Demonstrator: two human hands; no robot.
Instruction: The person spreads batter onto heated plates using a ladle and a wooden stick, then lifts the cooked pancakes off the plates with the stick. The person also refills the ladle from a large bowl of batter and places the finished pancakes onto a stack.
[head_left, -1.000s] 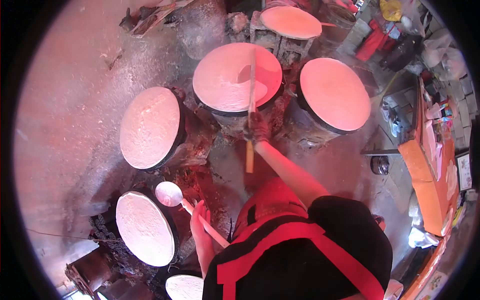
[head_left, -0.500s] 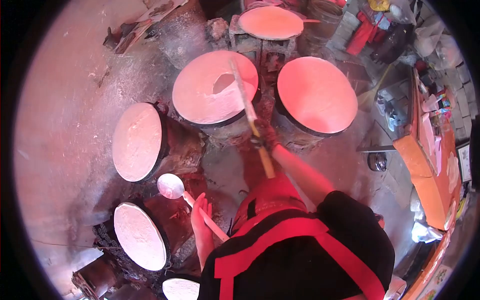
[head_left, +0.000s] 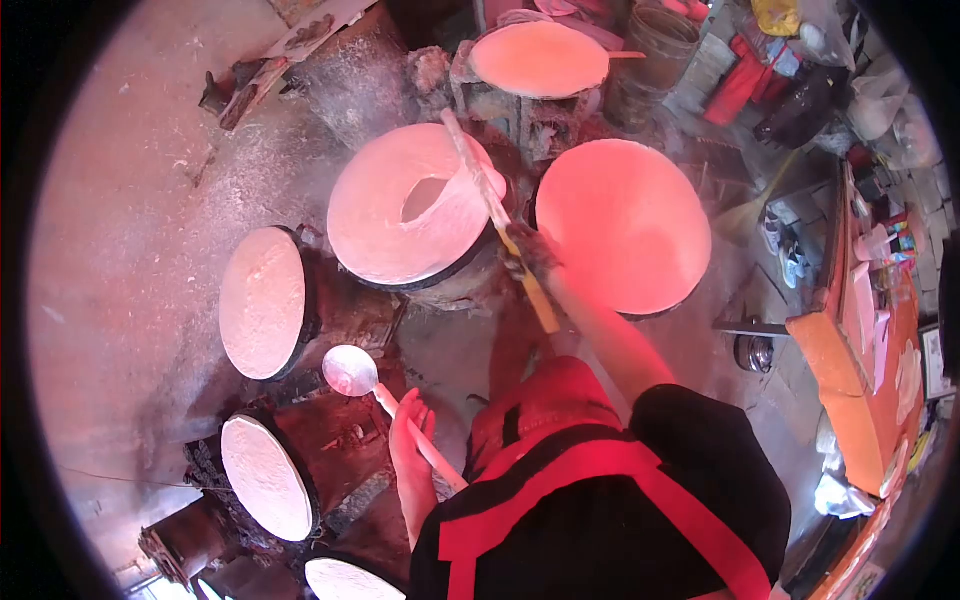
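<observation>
A: The fingers of the right hand point(head_left: 527, 252) are closed round a long flat stick point(head_left: 496, 216); its far end reaches across the middle steamer point(head_left: 412, 208). The fingers of the left hand point(head_left: 408, 432) are wrapped round the handle of a ladle point(head_left: 352, 370), whose bowl hangs just beside the left steamers.

B: And the sheet itself, where is it?

A: The sheet point(head_left: 470, 205) lies partly lifted on the middle steamer. The stick is under it at the right edge, and a fold hangs over the stick, with an open pocket showing near the centre. The rest lies flat on the cloth.

B: So how far along would you say the lift is?

A: I judge it begun but not finished. One edge is up on the stick; most of the sheet is on the drum, so it has yet to come clear.

B: What about the other drums?

A: The right steamer point(head_left: 623, 224) carries a smooth full round. Two left steamers point(head_left: 262, 300) and point(head_left: 264, 478) are covered in pale, rougher rounds, and another shows at the bottom edge. A round tray point(head_left: 540, 58) at the back holds a flat sheet too. All of those look untouched by either hand
</observation>
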